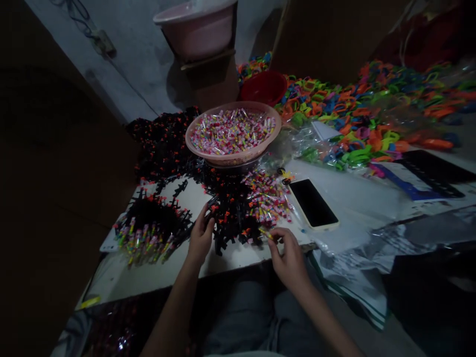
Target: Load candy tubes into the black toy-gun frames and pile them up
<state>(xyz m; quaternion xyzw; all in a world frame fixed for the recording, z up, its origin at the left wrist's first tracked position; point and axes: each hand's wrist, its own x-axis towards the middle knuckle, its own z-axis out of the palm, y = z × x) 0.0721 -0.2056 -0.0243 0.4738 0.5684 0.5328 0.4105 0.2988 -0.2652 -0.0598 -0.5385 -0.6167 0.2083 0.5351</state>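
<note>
My left hand (201,239) is at the near edge of a heap of small black toy guns with orange tips (232,210), its fingers closed round one black toy gun (212,201). Between the thumb and fingertips of my right hand (289,257) is a small yellow tube (265,232) with coloured contents. Beyond that hand lies a loose pile of similar pink and multicoloured tubes (268,198). On the left, black toy guns with coloured tubes attached (145,240) are gathered in a bunch.
A pink basin (193,147) full of coloured tubes stands behind the heap. More black pieces (159,144) are banked at the back left. A phone (313,203) lies to the right. Farther back are a red bowl (265,88) and bright plastic pieces (357,114).
</note>
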